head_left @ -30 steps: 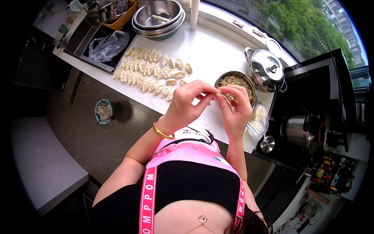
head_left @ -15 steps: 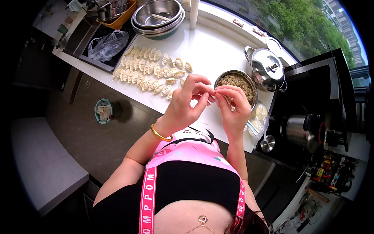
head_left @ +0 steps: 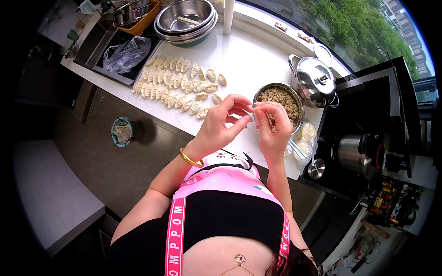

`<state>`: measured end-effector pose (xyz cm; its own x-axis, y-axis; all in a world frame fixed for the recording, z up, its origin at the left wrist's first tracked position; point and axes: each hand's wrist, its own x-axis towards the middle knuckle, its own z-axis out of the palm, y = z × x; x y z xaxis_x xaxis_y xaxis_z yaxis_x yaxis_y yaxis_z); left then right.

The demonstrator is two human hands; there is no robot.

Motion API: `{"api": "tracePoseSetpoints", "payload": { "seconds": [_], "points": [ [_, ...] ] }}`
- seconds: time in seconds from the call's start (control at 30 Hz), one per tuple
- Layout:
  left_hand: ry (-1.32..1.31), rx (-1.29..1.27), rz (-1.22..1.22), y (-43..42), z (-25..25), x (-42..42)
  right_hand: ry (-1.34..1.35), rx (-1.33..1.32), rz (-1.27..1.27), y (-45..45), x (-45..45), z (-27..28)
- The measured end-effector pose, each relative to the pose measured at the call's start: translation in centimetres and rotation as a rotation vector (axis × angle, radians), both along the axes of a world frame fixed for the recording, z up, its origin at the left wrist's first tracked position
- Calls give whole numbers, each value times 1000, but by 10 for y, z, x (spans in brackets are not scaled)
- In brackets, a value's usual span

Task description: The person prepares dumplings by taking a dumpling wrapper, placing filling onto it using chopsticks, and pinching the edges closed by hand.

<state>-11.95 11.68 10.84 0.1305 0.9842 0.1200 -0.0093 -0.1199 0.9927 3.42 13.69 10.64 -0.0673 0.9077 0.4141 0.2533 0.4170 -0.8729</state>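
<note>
Both of my hands meet in front of the steel bowl of minced filling (head_left: 281,97). My left hand (head_left: 224,120), with a gold bangle at the wrist, has its thumb and fingers curved toward the right hand; a small pale bit shows at its fingertips. My right hand (head_left: 275,129) is pinched, and what it holds is mostly hidden behind the fingers. Rows of pleated dumplings (head_left: 176,80) lie on the white counter to the left. Beside the bowl, at its lower right, is a plastic bag with pale round pieces (head_left: 306,138).
A lidded steel pot (head_left: 316,82) stands right of the bowl. Stacked steel basins (head_left: 186,20) are at the back left, near a clear plastic bag (head_left: 127,55) over the sink. The stove with another pot (head_left: 352,152) is at the right. A small bin (head_left: 122,132) stands on the floor.
The fingertips of my left hand have parted a little from those of my right hand. My right hand has shifted slightly left and down.
</note>
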Motion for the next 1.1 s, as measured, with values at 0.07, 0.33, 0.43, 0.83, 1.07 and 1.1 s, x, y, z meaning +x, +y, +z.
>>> {"api": "tracePoseSetpoints", "payload": {
  "seconds": [0.07, 0.33, 0.43, 0.83, 1.07, 1.1],
  "points": [
    [-16, -20, -38, 0, 2, 1, 19, -76, 34, -1, 1, 6],
    [-281, -199, -160, 5, -12, 2, 34, -114, 183, 4, 8, 7],
    [-303, -227, -188, 7, -14, 0, 117, -344, 273, 0, 11, 19],
    [-377, -221, -111, 5, -16, 1, 359, -357, 137, -11, 14, 2],
    [-47, -22, 28, 8, -13, 9, 181, -205, 57, -13, 12, 8],
    [-47, -21, 26, 8, -13, 9, 214, -220, 43, -13, 12, 7]
  ]
}}
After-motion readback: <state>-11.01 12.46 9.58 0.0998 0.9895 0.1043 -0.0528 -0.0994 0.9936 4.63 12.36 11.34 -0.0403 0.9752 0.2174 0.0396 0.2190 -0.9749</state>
